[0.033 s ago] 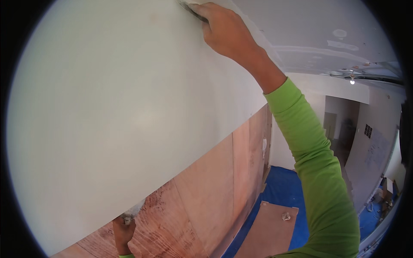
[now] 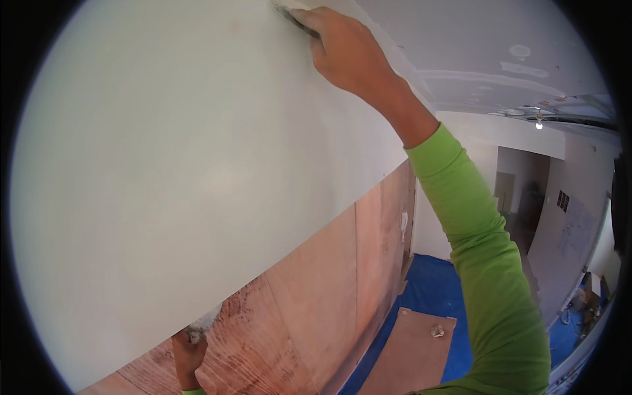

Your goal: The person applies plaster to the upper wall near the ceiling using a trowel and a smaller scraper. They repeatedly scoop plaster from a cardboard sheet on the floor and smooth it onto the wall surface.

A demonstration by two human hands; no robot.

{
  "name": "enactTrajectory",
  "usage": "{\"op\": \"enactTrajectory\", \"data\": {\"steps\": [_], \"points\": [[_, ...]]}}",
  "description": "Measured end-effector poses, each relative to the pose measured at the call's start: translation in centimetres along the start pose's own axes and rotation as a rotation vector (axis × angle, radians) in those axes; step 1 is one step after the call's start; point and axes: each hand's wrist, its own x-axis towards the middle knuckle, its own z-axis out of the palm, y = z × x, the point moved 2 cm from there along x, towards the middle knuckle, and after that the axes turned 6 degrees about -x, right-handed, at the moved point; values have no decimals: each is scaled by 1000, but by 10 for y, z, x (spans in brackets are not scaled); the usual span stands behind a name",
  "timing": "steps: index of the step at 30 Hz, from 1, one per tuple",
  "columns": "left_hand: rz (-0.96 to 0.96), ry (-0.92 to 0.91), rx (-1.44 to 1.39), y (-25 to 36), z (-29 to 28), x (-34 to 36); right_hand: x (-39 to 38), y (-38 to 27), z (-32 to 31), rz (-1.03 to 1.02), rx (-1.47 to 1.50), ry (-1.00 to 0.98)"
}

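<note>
My right hand [image 2: 342, 49], raised high at the upper middle, is closed round a putty knife [image 2: 297, 21]. Its dark handle shows between my fingers, and the blade lies against the smooth white wall surface [image 2: 184, 164] at the picture's top edge. Low at the left, my left hand [image 2: 189, 359] is closed on a flat, pale grey tool smeared with putty [image 2: 205, 322]. The lower edge of the white surface hides part of that tool, so its exact kind cannot be made out.
Reddish wood panels [image 2: 316, 263] run below the white surface. Blue sheeting [image 2: 431, 283] covers the floor, with a brown board [image 2: 408, 355] and a small crumpled item [image 2: 437, 331] on it. A lit bulb [image 2: 539, 125] hangs near the ceiling [image 2: 474, 39]. A doorway [image 2: 523, 181] stands farther back.
My right hand and the putty knife have shifted very slightly downward. My left hand looks unmoved.
</note>
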Motion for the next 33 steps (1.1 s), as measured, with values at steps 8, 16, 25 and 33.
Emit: {"op": "enactTrajectory", "data": {"steps": [8,16,25,33], "points": [[-37,0,94,10,0,1,-36,16,-31,-67,108,-151],[-40,21,87,7,3,6,14,25,-43,-37,44,-79],[-63,53,60,9,4,6,26,9,-28,-66,50,-11],[-92,40,86,13,2,5,28,2,-25,-32,38,-21]]}}
